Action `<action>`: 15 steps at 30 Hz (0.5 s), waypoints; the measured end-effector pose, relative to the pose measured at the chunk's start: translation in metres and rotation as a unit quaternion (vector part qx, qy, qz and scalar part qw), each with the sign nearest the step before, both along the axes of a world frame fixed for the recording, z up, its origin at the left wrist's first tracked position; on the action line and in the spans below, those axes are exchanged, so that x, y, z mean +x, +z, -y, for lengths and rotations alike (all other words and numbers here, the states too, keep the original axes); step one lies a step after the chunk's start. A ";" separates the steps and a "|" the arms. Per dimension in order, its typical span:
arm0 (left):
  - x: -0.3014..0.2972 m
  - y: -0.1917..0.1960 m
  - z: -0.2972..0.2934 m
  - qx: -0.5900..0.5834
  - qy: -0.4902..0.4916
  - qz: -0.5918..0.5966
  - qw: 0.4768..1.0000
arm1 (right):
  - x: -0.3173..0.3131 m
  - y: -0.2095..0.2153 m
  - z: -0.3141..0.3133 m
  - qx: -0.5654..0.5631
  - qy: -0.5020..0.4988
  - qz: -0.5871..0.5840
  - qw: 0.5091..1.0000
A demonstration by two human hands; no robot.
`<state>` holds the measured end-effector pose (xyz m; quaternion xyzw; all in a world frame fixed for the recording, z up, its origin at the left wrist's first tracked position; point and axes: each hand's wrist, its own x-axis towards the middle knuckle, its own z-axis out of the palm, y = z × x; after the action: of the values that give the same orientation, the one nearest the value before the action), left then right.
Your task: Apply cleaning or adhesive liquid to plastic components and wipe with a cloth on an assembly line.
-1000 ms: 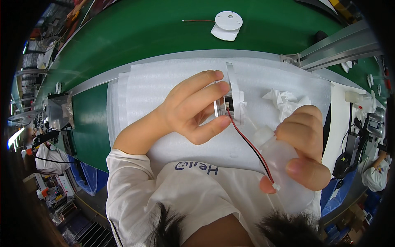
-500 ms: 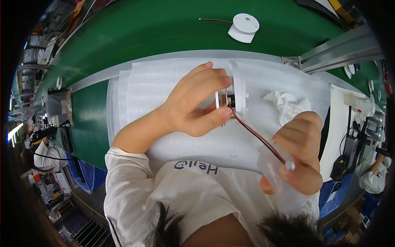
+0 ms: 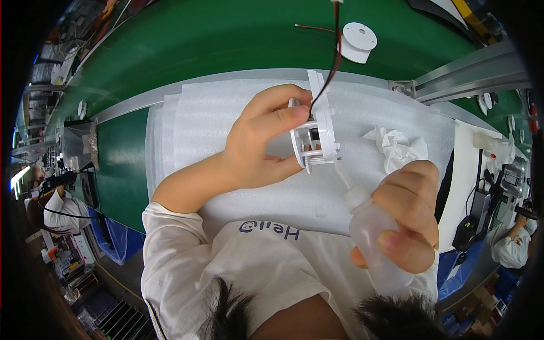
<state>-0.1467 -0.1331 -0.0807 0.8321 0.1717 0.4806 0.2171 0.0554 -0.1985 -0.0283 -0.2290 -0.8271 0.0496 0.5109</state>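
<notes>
View from above the worker's head. The left hand (image 3: 260, 141) grips a white plastic assembly (image 3: 315, 131) on edge above a sheet of white foam padding (image 3: 226, 113), thumb and fingers closed around its ribbed underside; a red-and-black wire pair (image 3: 326, 73) rises from the part toward the upper edge of the view. The right hand (image 3: 411, 212) is wrapped around a translucent squeeze bottle (image 3: 371, 232), fingers closed on its body, and the bottle's thin nozzle (image 3: 341, 174) is tilted up so that its tip lies at the lower edge of the assembly; whether it actually touches cannot be told. A crumpled white tissue (image 3: 396, 147) lies on the padding just right of the assembly. Beyond the padding, on the green conveyor belt (image 3: 198, 45), rests a second white round part (image 3: 357, 41) with its own wire. A metal rail (image 3: 470, 73) runs along the belt at upper right.
</notes>
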 end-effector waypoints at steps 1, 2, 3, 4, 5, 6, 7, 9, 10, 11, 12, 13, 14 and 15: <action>0.000 -0.002 0.000 -0.007 0.000 0.011 1.000 | -0.001 -0.001 0.000 0.000 0.001 0.000 1.000; 0.001 -0.002 -0.001 -0.014 0.000 0.022 1.000 | -0.002 -0.001 -0.001 0.006 -0.010 -0.018 1.000; 0.000 -0.002 0.002 -0.014 0.003 0.021 1.000 | -0.004 -0.004 -0.003 0.011 -0.017 -0.037 0.999; -0.001 -0.001 0.006 -0.060 0.005 0.030 0.998 | -0.005 -0.007 -0.005 0.011 -0.013 -0.038 0.999; -0.001 0.000 0.009 -0.105 0.007 0.039 0.994 | -0.005 -0.010 -0.007 0.040 -0.007 -0.040 0.998; 0.000 0.001 0.010 -0.106 0.006 0.040 0.994 | -0.005 -0.012 -0.008 0.069 -0.005 -0.040 0.997; 0.001 0.003 0.011 -0.167 0.001 0.056 0.984 | -0.006 -0.013 -0.007 0.069 -0.005 -0.039 0.997; 0.001 0.007 0.011 -0.228 -0.006 0.073 0.971 | -0.008 -0.012 -0.005 0.075 -0.008 -0.069 0.995; 0.000 0.010 0.010 -0.270 -0.017 0.069 0.960 | -0.008 -0.011 -0.004 0.075 -0.009 -0.068 0.995; -0.001 0.012 0.009 -0.311 -0.028 0.064 0.948 | -0.008 -0.011 -0.003 0.068 -0.019 -0.068 0.995; -0.002 0.013 0.009 -0.311 -0.027 0.064 0.948 | -0.008 -0.011 -0.003 0.061 -0.029 -0.069 0.995; -0.003 0.013 0.009 -0.314 -0.031 0.057 0.947 | -0.007 -0.011 -0.004 0.060 -0.028 -0.070 0.995; -0.003 0.013 0.009 -0.317 -0.034 0.049 0.947 | -0.006 -0.011 -0.005 0.055 -0.020 -0.064 0.996; -0.003 0.014 0.010 -0.317 -0.034 0.050 0.946 | -0.006 -0.010 -0.006 0.050 -0.013 -0.057 0.997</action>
<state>-0.1500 -0.1426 -0.0668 0.7006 0.2760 0.4344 0.4942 0.0496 -0.1926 -0.0386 -0.2104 -0.7948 0.0144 0.5690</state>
